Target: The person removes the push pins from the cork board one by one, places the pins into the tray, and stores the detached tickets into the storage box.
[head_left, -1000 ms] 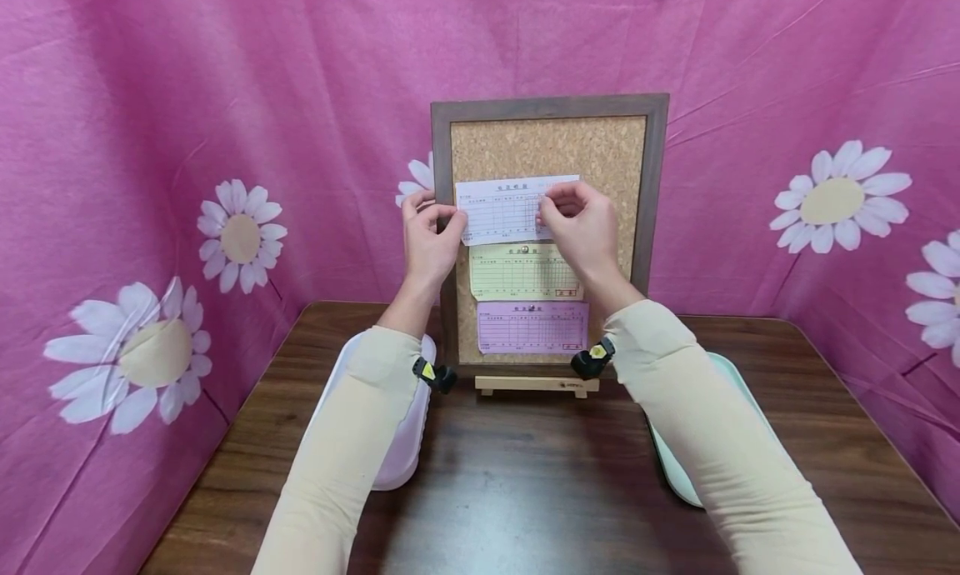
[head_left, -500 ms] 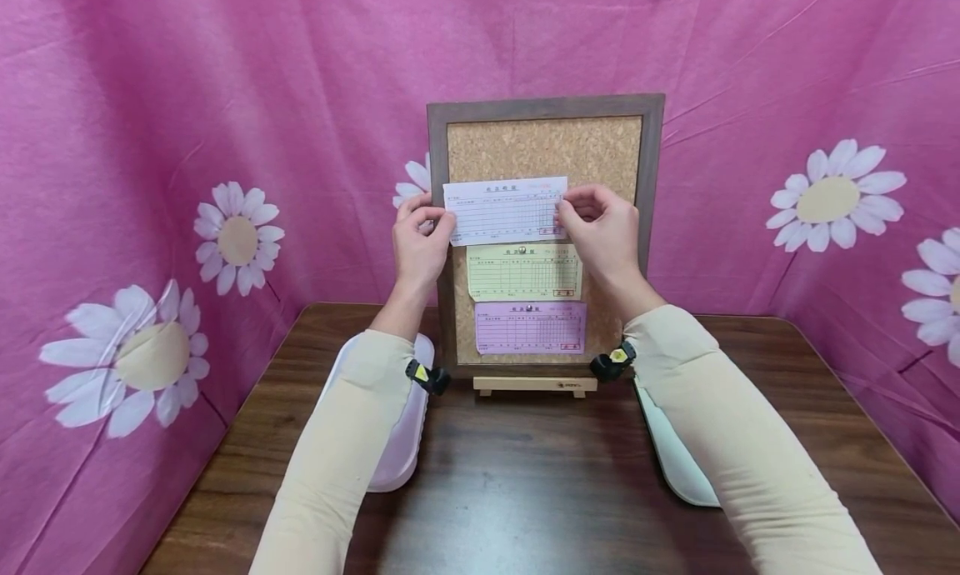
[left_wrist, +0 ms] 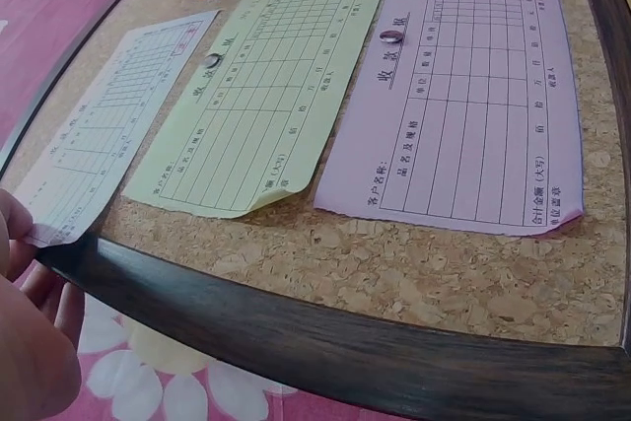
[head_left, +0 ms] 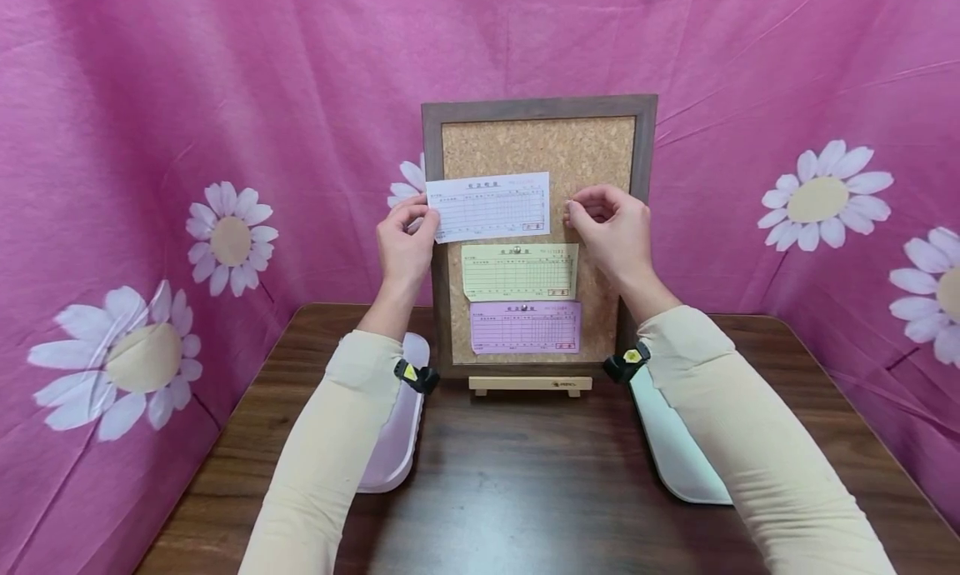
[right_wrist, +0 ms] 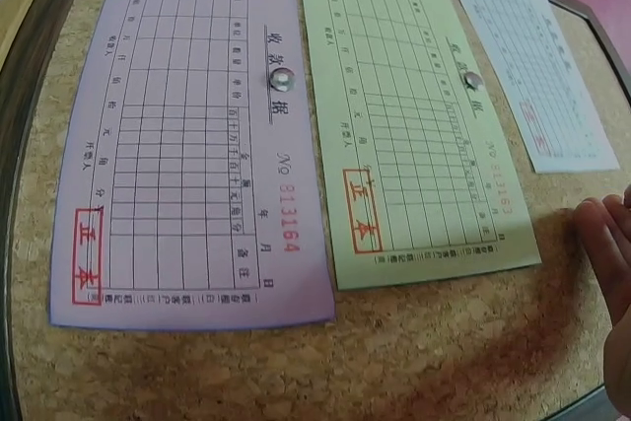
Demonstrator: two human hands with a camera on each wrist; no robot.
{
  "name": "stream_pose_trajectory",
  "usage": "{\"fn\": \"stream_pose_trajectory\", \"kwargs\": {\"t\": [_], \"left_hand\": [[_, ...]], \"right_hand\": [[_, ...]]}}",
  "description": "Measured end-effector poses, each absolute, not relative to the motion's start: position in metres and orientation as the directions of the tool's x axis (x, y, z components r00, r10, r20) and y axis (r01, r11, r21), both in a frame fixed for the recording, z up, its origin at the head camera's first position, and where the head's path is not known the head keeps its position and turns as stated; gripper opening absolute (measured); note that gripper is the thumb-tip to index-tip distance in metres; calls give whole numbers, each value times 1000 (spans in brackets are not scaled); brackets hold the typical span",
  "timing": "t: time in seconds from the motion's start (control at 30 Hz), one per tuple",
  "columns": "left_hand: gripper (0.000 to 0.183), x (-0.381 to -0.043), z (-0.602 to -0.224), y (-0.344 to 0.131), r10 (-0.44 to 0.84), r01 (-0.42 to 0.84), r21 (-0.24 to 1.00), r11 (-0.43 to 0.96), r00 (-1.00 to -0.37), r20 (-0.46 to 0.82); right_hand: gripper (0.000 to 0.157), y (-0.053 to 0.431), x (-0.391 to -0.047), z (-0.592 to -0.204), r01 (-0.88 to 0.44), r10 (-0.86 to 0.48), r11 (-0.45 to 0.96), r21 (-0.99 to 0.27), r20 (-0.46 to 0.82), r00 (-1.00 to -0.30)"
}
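My left hand [head_left: 407, 242] pinches the lower left corner of a white receipt slip [head_left: 487, 207] between thumb and fingers. The slip overlaps the upper part of a framed cork board [head_left: 540, 150] and crosses its left frame edge. My right hand [head_left: 613, 229] is apart from the slip, in front of the board's right side, thumb and fingertips drawn close together; I cannot tell whether something small is between them. Below, a yellow receipt [right_wrist: 414, 125] and a purple receipt [right_wrist: 197, 135] are fixed to the cork, each by a silver thumbtack at its top middle.
The board leans on a small wooden easel [head_left: 530, 384] on the dark wooden table [head_left: 517, 475]. A pale purple tray [head_left: 393, 462] lies under my left forearm, a mint green tray [head_left: 675, 450] by the right one. A pink flowered cloth [head_left: 315, 100] hangs behind.
The white slip has moved left with my left hand, and its right end has come out from behind my right fingers. My right hand has moved right, away from the slip.
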State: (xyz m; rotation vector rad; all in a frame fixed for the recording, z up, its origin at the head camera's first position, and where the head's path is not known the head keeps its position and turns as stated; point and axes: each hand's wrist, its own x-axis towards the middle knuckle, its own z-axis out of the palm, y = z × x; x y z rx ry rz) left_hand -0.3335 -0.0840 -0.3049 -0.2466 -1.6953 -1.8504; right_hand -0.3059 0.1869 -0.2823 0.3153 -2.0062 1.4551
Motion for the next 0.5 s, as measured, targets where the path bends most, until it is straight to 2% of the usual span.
{"fn": "stream_pose_trajectory", "kwargs": {"t": [0.5], "left_hand": [[20,-332,-304,-95,-404,514,858,-2,-785,469]], "right_hand": [[18,207,-300,-286,-531,171,385,-755,624,-763]]}}
